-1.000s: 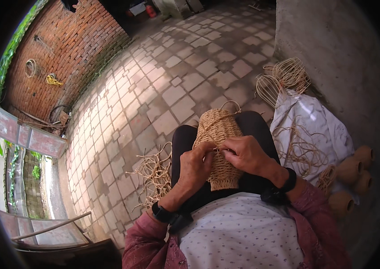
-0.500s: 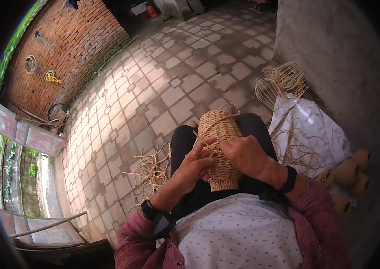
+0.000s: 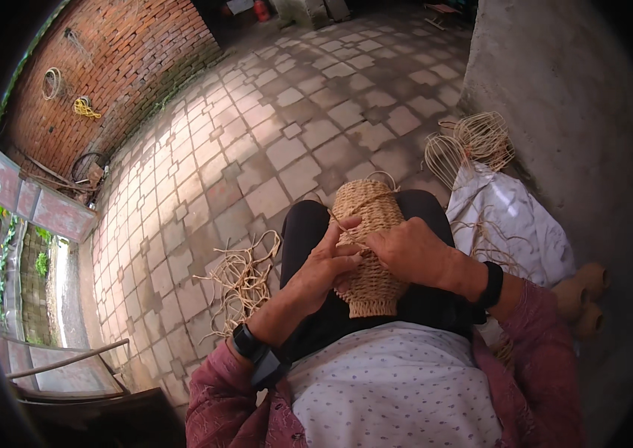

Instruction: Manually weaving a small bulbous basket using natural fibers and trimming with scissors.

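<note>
In my lap, between my knees, lies a tan woven cord basket (image 3: 370, 287), narrow and bottle-like, its narrower end toward me. My left hand (image 3: 324, 261) lies along its left side, fingers bent against the weave. A loose cord end (image 3: 336, 217) sticks up by that hand's index finger. My right hand (image 3: 415, 252) is closed, thumb and fingers pinched at the upper middle of the basket. What the pinch holds looks like a strand of the cord, though the fingers mostly hide it. A thin loop of cord (image 3: 385, 176) rises at the far end.
Loose cords (image 3: 240, 282) lie heaped on the paving left of my knee. On the right are a white sack (image 3: 507, 213) with strands on it, wire-like frames (image 3: 483, 140) and several brown rounded pots (image 3: 584, 293). A grey wall (image 3: 555, 112) stands beyond them.
My left hand's fingers have spread slightly and its index finger reaches farther up the basket. The right hand stays closed at nearly the same spot. The whole view has shifted a little.
</note>
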Demonstrator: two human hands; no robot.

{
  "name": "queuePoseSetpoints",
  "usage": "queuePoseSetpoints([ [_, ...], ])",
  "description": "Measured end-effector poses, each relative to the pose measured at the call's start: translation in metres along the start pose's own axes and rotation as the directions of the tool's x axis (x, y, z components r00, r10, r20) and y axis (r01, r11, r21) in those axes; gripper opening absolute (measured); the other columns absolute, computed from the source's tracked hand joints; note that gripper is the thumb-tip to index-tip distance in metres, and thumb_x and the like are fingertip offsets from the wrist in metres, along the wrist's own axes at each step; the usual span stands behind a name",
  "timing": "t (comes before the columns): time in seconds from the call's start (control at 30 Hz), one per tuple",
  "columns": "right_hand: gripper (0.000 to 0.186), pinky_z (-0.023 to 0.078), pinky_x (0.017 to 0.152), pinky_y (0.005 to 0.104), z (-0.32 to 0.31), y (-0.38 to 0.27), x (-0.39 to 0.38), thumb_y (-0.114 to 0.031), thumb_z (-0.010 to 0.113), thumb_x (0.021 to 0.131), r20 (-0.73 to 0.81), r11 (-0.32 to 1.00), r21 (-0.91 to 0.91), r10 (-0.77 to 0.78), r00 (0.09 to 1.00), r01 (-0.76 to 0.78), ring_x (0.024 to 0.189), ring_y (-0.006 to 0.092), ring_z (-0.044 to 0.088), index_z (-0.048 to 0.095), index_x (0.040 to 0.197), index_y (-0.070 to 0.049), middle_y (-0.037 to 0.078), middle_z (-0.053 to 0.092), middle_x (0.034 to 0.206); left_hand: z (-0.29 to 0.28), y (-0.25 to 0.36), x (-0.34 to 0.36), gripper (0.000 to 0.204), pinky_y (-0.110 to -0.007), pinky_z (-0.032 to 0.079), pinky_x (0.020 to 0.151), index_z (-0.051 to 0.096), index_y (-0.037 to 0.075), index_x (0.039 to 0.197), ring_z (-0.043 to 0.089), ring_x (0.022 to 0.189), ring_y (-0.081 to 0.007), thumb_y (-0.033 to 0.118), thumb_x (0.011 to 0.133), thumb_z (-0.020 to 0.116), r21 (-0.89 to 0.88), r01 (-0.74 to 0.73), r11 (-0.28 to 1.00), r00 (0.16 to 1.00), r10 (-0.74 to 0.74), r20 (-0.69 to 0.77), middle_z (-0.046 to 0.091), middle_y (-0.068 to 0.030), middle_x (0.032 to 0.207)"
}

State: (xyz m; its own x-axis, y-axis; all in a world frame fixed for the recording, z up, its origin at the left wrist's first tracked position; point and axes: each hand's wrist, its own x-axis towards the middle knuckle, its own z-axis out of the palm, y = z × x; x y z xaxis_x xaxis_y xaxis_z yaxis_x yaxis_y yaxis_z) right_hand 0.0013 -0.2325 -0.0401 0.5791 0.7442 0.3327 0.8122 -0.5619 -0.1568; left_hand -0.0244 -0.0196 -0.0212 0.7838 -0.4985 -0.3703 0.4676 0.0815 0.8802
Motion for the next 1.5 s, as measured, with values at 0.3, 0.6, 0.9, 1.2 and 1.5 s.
queuePoseSetpoints([
  [0.3,0.015,0.053,0.057,0.0432,-0.014,0.001,-0.037,-0.006,0.066,0.075,-0.120,0.932,0.093,0.360,0.925,-0.351,0.064,0.0341,0.067,0.052,0.080,-0.004,0.015,0.064,0.072,-0.041,0.005,-0.020,0.049,-0.022,0.045,0.056,0.046,0.009,0.139,0.056,0.075,-0.0070,0.017,0.094,0.064,0.410,-0.281,0.868,0.804,0.446,-0.393,0.066,-0.0087,0.111],
  [0.6,0.012,0.051,0.057,0.0432,-0.002,-0.004,-0.073,-0.001,0.064,0.078,-0.156,0.809,0.254,0.575,0.803,-0.530,0.063,0.0366,0.064,0.055,0.084,-0.003,0.015,0.061,0.068,-0.051,-0.015,-0.021,0.018,-0.023,0.046,0.061,0.067,0.007,0.109,0.058,0.076,-0.0061,0.018,0.096,0.063,0.369,-0.194,0.909,0.851,0.343,-0.398,0.067,-0.0011,0.088],
  [0.9,0.010,0.047,0.056,0.0361,-0.023,-0.006,-0.061,-0.002,0.064,0.084,-0.052,0.683,0.503,0.635,0.771,-0.529,0.062,0.0281,0.062,0.055,0.088,-0.002,0.013,0.060,0.069,0.018,-0.006,0.026,0.019,-0.034,0.051,0.063,0.072,0.008,0.103,0.064,0.070,-0.0223,0.016,0.086,0.072,0.905,-0.388,0.175,0.763,0.612,0.209,0.062,-0.0077,0.082],
  [1.2,0.044,0.041,0.053,0.0225,-0.042,-0.003,-0.052,-0.042,0.046,0.107,0.288,0.163,0.890,0.525,0.801,-0.426,0.058,0.0029,0.046,0.061,0.090,-0.003,-0.005,0.051,0.068,0.010,-0.013,0.038,0.018,-0.032,0.053,0.073,0.072,0.000,0.102,0.069,0.082,-0.0206,0.015,0.093,0.067,0.735,-0.407,0.542,0.855,0.508,0.099,0.070,-0.0132,0.092],
  [1.5,0.033,0.051,0.064,0.0420,0.014,-0.046,0.010,-0.028,0.053,0.103,-0.165,0.592,0.768,0.551,0.818,-0.244,0.072,0.0381,0.066,0.061,0.091,0.002,0.021,0.065,0.078,0.002,-0.048,0.042,0.014,-0.029,0.052,0.076,0.068,-0.001,0.098,0.066,0.085,-0.0156,0.012,0.096,0.063,0.408,-0.504,0.762,0.835,0.550,0.005,0.070,-0.0071,0.090],
])
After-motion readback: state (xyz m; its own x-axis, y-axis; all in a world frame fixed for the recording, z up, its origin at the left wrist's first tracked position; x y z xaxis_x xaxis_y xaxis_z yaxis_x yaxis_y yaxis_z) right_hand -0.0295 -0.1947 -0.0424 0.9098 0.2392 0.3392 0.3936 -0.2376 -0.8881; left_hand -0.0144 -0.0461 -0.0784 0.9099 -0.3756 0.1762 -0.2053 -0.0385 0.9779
